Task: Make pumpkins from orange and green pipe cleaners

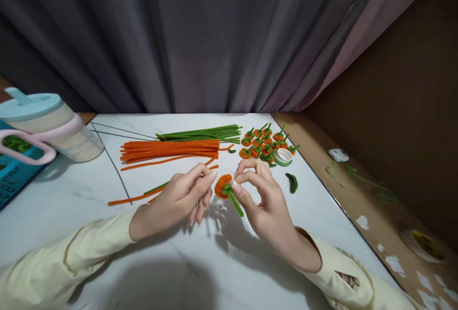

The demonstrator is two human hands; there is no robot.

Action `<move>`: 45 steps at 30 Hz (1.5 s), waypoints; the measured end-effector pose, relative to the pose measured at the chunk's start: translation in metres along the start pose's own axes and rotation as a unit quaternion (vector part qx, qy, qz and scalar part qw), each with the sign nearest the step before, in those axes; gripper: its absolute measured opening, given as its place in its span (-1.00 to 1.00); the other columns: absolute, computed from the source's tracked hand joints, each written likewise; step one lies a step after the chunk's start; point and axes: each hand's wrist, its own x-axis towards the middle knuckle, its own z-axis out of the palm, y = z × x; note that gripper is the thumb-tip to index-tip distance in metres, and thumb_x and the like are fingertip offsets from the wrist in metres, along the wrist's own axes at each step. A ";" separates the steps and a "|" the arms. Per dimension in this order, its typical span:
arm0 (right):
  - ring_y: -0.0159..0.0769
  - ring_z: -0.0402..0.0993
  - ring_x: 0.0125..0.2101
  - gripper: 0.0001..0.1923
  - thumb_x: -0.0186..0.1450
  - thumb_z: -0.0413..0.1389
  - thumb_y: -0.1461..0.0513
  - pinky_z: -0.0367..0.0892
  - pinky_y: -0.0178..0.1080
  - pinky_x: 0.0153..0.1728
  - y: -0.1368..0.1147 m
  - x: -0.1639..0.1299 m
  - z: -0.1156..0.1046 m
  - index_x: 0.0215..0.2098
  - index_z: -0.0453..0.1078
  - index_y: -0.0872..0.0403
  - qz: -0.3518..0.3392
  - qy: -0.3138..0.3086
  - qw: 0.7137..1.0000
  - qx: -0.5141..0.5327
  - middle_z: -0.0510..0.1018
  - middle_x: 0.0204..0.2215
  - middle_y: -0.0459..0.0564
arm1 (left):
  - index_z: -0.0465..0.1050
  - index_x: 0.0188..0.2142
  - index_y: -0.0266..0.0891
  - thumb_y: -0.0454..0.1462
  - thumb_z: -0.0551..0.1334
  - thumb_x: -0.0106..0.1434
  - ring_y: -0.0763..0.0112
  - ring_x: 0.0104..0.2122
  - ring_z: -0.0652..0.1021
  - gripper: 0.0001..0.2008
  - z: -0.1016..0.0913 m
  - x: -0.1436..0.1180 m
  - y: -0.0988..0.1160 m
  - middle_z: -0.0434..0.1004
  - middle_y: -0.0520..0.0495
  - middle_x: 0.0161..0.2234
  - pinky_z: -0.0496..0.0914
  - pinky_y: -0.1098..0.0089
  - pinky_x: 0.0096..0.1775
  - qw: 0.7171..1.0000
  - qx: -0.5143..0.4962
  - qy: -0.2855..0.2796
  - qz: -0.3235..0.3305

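Between thumb and forefinger, my right hand [270, 200] pinches a small orange pipe-cleaner pumpkin [222, 187] at its side. A green pipe-cleaner stem [235, 202] sticks out of it, pointing down and to the right. To the left, apart from the pumpkin, my left hand [182, 193] has its thumb pressed against its forefinger; whatever is in that pinch, if anything, is hidden. Loose orange and green pipe cleaners [125, 201] lie partly under the left hand. Beyond the hands are a bundle of orange pipe cleaners [171, 150] and a bundle of green pipe cleaners [203, 132].
Several finished orange pumpkins with green stems [265, 139] cluster at the back right, beside a roll of tape [284, 156]. A curled green piece [292, 183] lies nearer. A lidded tumbler [82, 140] stands at left. Paper scraps [395, 264] lie on the brown surface at right.
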 end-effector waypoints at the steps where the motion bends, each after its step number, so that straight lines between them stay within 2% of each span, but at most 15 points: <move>1: -0.23 0.25 -0.22 -0.84 0.32 0.03 0.31 0.13 -0.12 -0.18 0.000 0.000 0.000 -0.44 0.27 0.06 0.010 -0.005 1.000 0.007 0.35 -0.32 -0.04 | 0.16 -0.39 -0.22 -0.02 -0.04 0.38 0.56 -0.74 0.43 -0.65 0.001 0.001 0.000 0.36 0.14 -0.63 0.30 0.59 -0.69 1.000 -0.006 -0.014 -0.018; 6: -0.22 0.26 -0.18 -0.81 0.33 0.04 0.29 0.13 -0.12 -0.13 0.001 0.003 -0.001 -0.46 0.33 0.07 0.079 -0.073 0.992 0.061 0.37 -0.30 -0.02 | 0.19 -0.29 -0.22 0.04 0.01 0.34 0.47 -0.68 0.51 -0.64 0.005 0.005 -0.003 0.44 0.09 -0.58 0.35 0.57 -0.70 0.986 -0.105 -0.092 -0.087; 9: -0.21 0.26 -0.15 -0.82 0.32 0.06 0.30 0.11 -0.12 -0.09 0.000 0.007 -0.007 -0.46 0.35 0.07 0.100 -0.124 0.985 0.059 0.38 -0.28 -0.02 | 0.19 -0.35 -0.24 0.04 0.00 0.34 0.51 -0.72 0.49 -0.62 0.005 0.006 -0.004 0.44 0.08 -0.60 0.31 0.59 -0.71 0.983 -0.124 -0.100 -0.096; 14: -0.24 0.30 -0.18 -0.93 0.30 0.09 0.29 0.15 -0.17 -0.10 -0.001 0.015 -0.019 -0.36 0.37 0.06 0.066 -0.131 0.988 0.039 0.42 -0.27 -0.03 | 0.19 -0.37 -0.24 0.00 -0.01 0.36 0.56 -0.74 0.45 -0.64 0.002 0.006 -0.006 0.42 0.10 -0.66 0.28 0.62 -0.69 0.990 -0.084 -0.080 -0.077; 18: -0.31 0.33 -0.29 -0.88 0.34 0.03 0.30 0.19 -0.25 -0.19 0.000 0.018 -0.025 -0.36 0.35 0.07 0.046 -0.147 0.987 0.036 0.44 -0.36 -0.06 | 0.20 -0.41 -0.24 0.01 0.01 0.34 0.57 -0.76 0.40 -0.62 0.000 0.006 -0.007 0.36 0.13 -0.72 0.28 0.60 -0.69 0.991 -0.056 -0.077 -0.091; 22: -0.34 0.35 -0.34 -0.85 0.36 0.02 0.30 0.21 -0.31 -0.28 -0.001 0.016 -0.021 -0.38 0.34 0.09 0.055 -0.204 0.977 0.024 0.45 -0.40 -0.07 | 0.19 -0.43 -0.23 0.00 -0.01 0.34 0.58 -0.77 0.34 -0.63 -0.001 0.005 -0.007 0.29 0.17 -0.74 0.23 0.61 -0.70 0.991 -0.023 -0.085 -0.100; 28: -0.37 0.31 -0.42 -0.85 0.30 0.00 0.42 0.18 -0.35 -0.38 0.000 0.008 -0.013 -0.39 0.30 0.11 0.028 -0.245 0.969 0.007 0.41 -0.45 -0.07 | 0.13 -0.49 -0.19 -0.08 -0.08 0.36 0.56 -0.78 0.25 -0.65 0.003 0.006 -0.005 0.10 0.22 -0.79 0.13 0.56 -0.68 0.986 0.080 -0.098 -0.107; 30: -0.38 0.28 -0.44 -0.83 0.26 -0.01 0.46 0.17 -0.36 -0.40 0.002 0.007 -0.012 -0.41 0.27 0.11 0.016 -0.248 0.969 0.006 0.40 -0.47 -0.08 | 0.13 -0.51 -0.19 -0.11 -0.10 0.37 0.54 -0.75 0.26 -0.64 0.002 0.007 -0.005 0.11 0.19 -0.76 0.17 0.53 -0.62 0.984 0.129 -0.094 -0.084; 32: -0.38 0.27 -0.45 -0.80 0.23 -0.03 0.49 0.16 -0.35 -0.41 0.003 0.006 -0.012 -0.43 0.25 0.11 0.008 -0.238 0.971 0.002 0.39 -0.49 -0.08 | 0.15 -0.51 -0.20 -0.16 -0.09 0.38 0.51 -0.65 0.33 -0.66 -0.001 0.006 -0.005 0.21 0.13 -0.67 0.21 0.49 -0.51 0.978 0.205 -0.042 -0.008; 34: -0.37 0.27 -0.45 -0.78 0.21 -0.06 0.50 0.15 -0.34 -0.41 0.003 0.005 -0.012 -0.44 0.23 0.10 -0.007 -0.220 0.975 -0.005 0.39 -0.49 -0.07 | 0.18 -0.47 -0.21 -0.22 -0.07 0.38 0.47 -0.55 0.35 -0.72 -0.006 0.003 -0.002 0.28 0.08 -0.55 0.20 0.46 -0.44 0.954 0.283 0.025 0.090; 36: -0.35 0.26 -0.44 -0.78 0.21 -0.08 0.50 0.15 -0.32 -0.41 0.003 0.004 -0.011 -0.44 0.21 0.09 -0.035 -0.195 0.980 -0.016 0.38 -0.49 -0.06 | 0.18 -0.43 -0.20 -0.27 -0.07 0.38 0.46 -0.55 0.32 -0.75 -0.011 -0.003 0.001 0.26 0.08 -0.51 0.15 0.44 -0.45 0.931 0.336 0.023 0.140; 41: -0.29 0.21 -0.43 -0.78 0.18 -0.11 0.50 0.13 -0.27 -0.41 0.004 -0.001 -0.005 -0.42 0.17 0.08 -0.098 -0.139 0.984 -0.050 0.35 -0.49 -0.03 | 0.17 -0.34 -0.17 -0.31 -0.11 0.39 0.43 -0.59 0.31 -0.81 -0.014 -0.013 0.004 0.26 0.09 -0.52 0.10 0.42 -0.50 0.901 0.413 -0.096 0.093; 43: -0.28 0.20 -0.44 -0.79 0.17 -0.11 0.50 0.12 -0.25 -0.42 0.005 -0.002 -0.002 -0.43 0.16 0.08 -0.106 -0.136 0.983 -0.057 0.35 -0.49 -0.01 | 0.18 -0.29 -0.16 -0.33 -0.11 0.37 0.41 -0.57 0.35 -0.84 -0.012 -0.014 0.000 0.30 0.08 -0.50 0.13 0.43 -0.49 0.896 0.421 -0.120 0.079; 45: -0.27 0.19 -0.44 -0.78 0.15 -0.12 0.50 0.12 -0.24 -0.42 0.006 -0.003 -0.001 -0.43 0.16 0.08 -0.107 -0.139 0.983 -0.058 0.35 -0.49 0.00 | 0.19 -0.25 -0.16 -0.34 -0.10 0.36 0.39 -0.56 0.39 -0.86 -0.011 -0.015 -0.004 0.33 0.07 -0.49 0.15 0.44 -0.48 0.897 0.421 -0.118 0.066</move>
